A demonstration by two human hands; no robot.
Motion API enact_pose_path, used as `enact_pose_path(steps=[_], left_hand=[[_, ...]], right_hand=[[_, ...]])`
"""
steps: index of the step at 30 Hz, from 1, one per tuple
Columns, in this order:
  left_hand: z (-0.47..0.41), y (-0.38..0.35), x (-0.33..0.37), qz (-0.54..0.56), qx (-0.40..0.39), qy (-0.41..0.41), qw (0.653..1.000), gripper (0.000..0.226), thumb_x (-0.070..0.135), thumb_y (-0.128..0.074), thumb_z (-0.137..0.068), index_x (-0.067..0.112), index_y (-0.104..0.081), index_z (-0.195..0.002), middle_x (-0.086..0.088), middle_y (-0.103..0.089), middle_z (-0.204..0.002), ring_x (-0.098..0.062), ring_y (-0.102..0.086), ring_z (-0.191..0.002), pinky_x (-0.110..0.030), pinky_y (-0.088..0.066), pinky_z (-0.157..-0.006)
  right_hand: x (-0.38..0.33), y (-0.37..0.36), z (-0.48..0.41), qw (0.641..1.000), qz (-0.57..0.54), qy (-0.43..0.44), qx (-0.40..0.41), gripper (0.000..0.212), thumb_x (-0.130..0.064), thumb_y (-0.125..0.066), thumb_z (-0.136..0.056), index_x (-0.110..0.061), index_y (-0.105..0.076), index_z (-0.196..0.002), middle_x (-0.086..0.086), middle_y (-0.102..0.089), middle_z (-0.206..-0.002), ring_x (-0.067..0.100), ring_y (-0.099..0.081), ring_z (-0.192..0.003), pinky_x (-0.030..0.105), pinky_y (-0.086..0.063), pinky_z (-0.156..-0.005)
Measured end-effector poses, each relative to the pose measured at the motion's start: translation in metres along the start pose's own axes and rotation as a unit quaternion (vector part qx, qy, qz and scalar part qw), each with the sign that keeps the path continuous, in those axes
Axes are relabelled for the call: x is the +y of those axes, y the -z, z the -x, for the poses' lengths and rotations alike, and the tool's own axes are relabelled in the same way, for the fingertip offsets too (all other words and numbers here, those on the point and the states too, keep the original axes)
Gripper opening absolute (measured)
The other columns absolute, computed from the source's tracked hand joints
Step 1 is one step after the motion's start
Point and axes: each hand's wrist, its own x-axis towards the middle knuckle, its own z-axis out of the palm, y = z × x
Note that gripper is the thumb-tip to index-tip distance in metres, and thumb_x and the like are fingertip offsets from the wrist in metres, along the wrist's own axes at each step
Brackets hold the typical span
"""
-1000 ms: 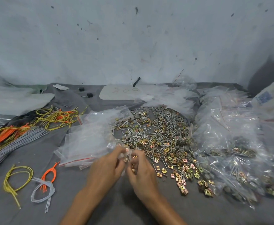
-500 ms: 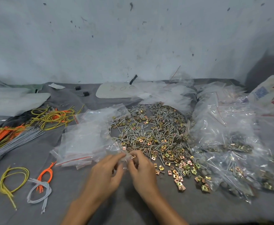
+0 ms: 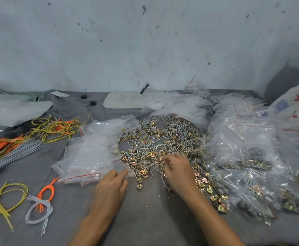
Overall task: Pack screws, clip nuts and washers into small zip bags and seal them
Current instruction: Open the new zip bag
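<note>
A loose pile of screws, gold clip nuts and grey washers lies on the grey cloth in the middle. My left hand pinches a small clear zip bag at the pile's near left edge. My right hand is over the pile's near right side, its fingers curled down onto the screws. A few screws stick out under its palm. A stack of empty zip bags with red seal lines lies just left of the pile.
Filled clear bags are heaped on the right, with a printed sack behind them. Yellow, orange and grey wire bundles lie at the left. A white board and the wall stand behind.
My hands were together at the small bag; now my right hand has moved right and forward onto the pile. My left hand stays with the bag.
</note>
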Motion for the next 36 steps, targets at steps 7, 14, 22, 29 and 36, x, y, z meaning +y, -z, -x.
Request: enact_pose_path(steps=[7, 14, 22, 29, 36], left_hand=[[-0.002, -0.003, 0.012, 0.043, -0.016, 0.060, 0.997, 0.027, 0.009, -0.070, -0.077, 0.021, -0.079, -0.099, -0.004, -0.063, -0.071, -0.030, -0.066, -0.063, -0.032, -0.051, -0.053], [0.006, -0.007, 0.010, 0.091, -0.022, 0.096, 0.991, 0.034, 0.010, -0.073, -0.085, 0.026, -0.074, -0.115, 0.000, -0.063, -0.080, -0.026, -0.063, -0.074, -0.032, -0.042, -0.062], [0.007, -0.006, 0.009, 0.121, -0.005, 0.104, 0.987, 0.034, 0.008, -0.073, -0.084, 0.026, -0.076, -0.113, 0.001, -0.063, -0.078, -0.025, -0.064, -0.075, -0.034, -0.048, -0.066], [0.006, -0.011, 0.004, 0.143, 0.012, 0.115, 0.983, 0.040, 0.008, -0.072, -0.082, 0.032, -0.075, -0.113, 0.012, -0.053, -0.072, -0.015, -0.059, -0.069, -0.025, -0.038, -0.063], [0.006, -0.013, 0.002, 0.159, 0.011, 0.108, 0.981, 0.041, 0.008, -0.072, -0.083, 0.033, -0.074, -0.115, 0.012, -0.056, -0.073, -0.010, -0.055, -0.068, -0.026, -0.037, -0.063]], right_hand=[[0.017, 0.014, -0.030, 0.994, 0.066, -0.002, -0.086, 0.029, -0.028, -0.052, -0.102, -0.028, -0.067, -0.127, -0.001, -0.059, -0.122, 0.025, -0.046, -0.121, 0.038, -0.042, -0.100], [0.001, 0.005, -0.049, 0.983, 0.110, 0.018, -0.146, 0.026, -0.036, -0.055, -0.102, -0.027, -0.063, -0.126, -0.001, -0.057, -0.128, 0.025, -0.046, -0.124, 0.041, -0.042, -0.105], [-0.003, 0.005, -0.048, 0.989, 0.060, 0.028, -0.134, 0.005, -0.024, -0.056, -0.099, -0.021, -0.058, -0.095, -0.005, -0.061, -0.097, 0.018, -0.055, -0.093, 0.039, -0.048, -0.083], [-0.006, 0.013, -0.033, 0.921, -0.355, -0.134, -0.085, 0.008, -0.012, -0.072, -0.088, -0.013, -0.064, -0.089, 0.001, -0.065, -0.079, 0.012, -0.057, -0.068, 0.029, -0.050, -0.064], [-0.008, 0.006, -0.013, 0.910, -0.393, -0.108, -0.074, 0.018, -0.010, -0.075, -0.083, -0.023, -0.064, -0.075, 0.000, -0.063, -0.071, 0.014, -0.055, -0.064, 0.031, -0.048, -0.062]])
